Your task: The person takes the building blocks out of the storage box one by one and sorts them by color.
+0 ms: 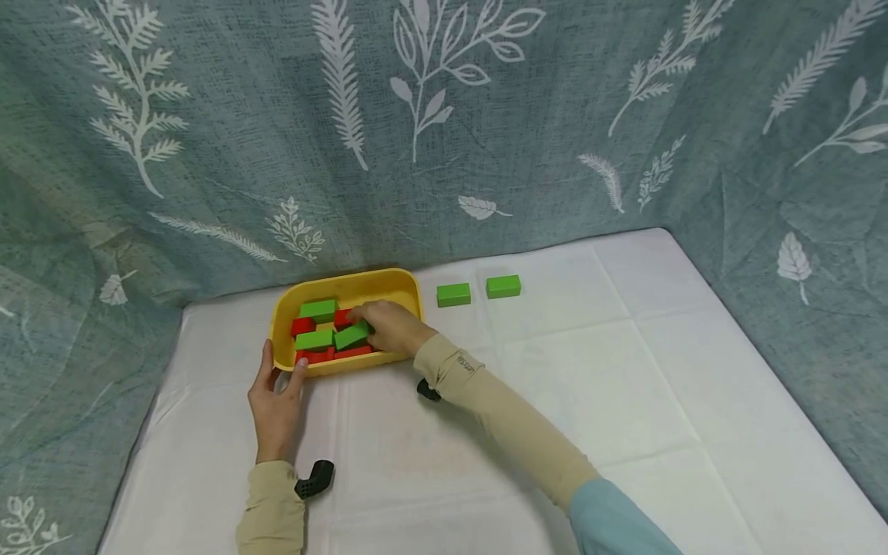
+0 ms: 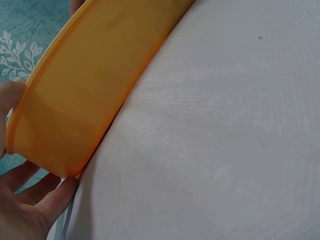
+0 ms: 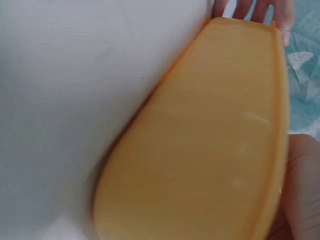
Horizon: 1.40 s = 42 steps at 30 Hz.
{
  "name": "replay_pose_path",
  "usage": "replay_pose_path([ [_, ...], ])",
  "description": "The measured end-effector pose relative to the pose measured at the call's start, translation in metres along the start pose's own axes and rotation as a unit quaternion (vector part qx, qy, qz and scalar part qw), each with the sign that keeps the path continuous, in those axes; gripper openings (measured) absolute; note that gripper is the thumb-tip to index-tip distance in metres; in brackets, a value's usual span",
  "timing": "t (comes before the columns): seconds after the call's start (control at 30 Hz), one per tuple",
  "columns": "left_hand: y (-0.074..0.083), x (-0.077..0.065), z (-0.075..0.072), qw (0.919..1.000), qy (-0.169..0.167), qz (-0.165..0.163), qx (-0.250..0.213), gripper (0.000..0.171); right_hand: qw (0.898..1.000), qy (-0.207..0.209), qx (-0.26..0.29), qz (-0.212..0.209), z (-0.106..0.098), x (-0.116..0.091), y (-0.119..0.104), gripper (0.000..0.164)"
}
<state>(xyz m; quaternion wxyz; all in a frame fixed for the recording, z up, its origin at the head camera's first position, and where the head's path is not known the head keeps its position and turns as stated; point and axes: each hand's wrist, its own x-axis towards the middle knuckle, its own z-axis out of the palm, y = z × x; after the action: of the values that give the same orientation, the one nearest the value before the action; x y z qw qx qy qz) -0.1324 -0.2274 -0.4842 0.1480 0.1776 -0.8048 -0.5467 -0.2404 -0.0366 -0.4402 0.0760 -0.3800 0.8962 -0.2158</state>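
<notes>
A yellow plastic bin [image 1: 375,284] holds several green and red rectangular blocks. At its near left corner the left hand [image 1: 276,408] grips it, thumb at the rim and fingers along the outer wall, as the left wrist view also shows. The right hand [image 1: 394,327] reaches over the near wall and pinches a tilted green block [image 1: 351,334] among the others. Its fingertips are partly hidden. Beside that block lie another green block [image 1: 314,340] and a red block [image 1: 343,318]. In the right wrist view, the bin's wall [image 3: 200,135] hides the blocks.
Two green blocks, a nearer one [image 1: 454,294] and one farther right [image 1: 503,286], lie on the white tablecloth [image 1: 590,370] to the right of the bin. Behind the table hangs a teal leaf-patterned curtain [image 1: 277,154].
</notes>
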Motion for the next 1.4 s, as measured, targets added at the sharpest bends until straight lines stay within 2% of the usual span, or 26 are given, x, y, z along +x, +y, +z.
replay_pose_path([
  [0.37, -0.001, -0.001, -0.002, 1.0000, 0.001, 0.005, 0.004, 0.066, 0.999, 0.035, 0.028, -0.005, -0.023, -0.016, 0.001, 0.043],
  [0.6, -0.004, -0.002, -0.002, 0.9994, -0.003, -0.022, 0.026, 0.064, 0.996, 0.062, 0.070, -0.001, -0.032, -0.032, 0.018, 0.045],
  [0.87, -0.006, -0.002, -0.005, 0.9997, 0.005, -0.015, 0.017, 0.064, 0.987, 0.101, 0.124, -0.004, -0.044, -0.050, 0.039, 0.046],
  [1.13, -0.002, 0.000, -0.003, 0.9998, 0.004, -0.002, 0.019, 0.065, 0.982, 0.127, 0.141, 0.011, -0.054, -0.063, 0.057, 0.047],
  [1.4, 0.000, -0.001, 0.002, 0.9997, 0.000, -0.019, 0.017, 0.063, 0.979, 0.130, 0.149, 0.048, -0.067, -0.081, 0.070, 0.049],
])
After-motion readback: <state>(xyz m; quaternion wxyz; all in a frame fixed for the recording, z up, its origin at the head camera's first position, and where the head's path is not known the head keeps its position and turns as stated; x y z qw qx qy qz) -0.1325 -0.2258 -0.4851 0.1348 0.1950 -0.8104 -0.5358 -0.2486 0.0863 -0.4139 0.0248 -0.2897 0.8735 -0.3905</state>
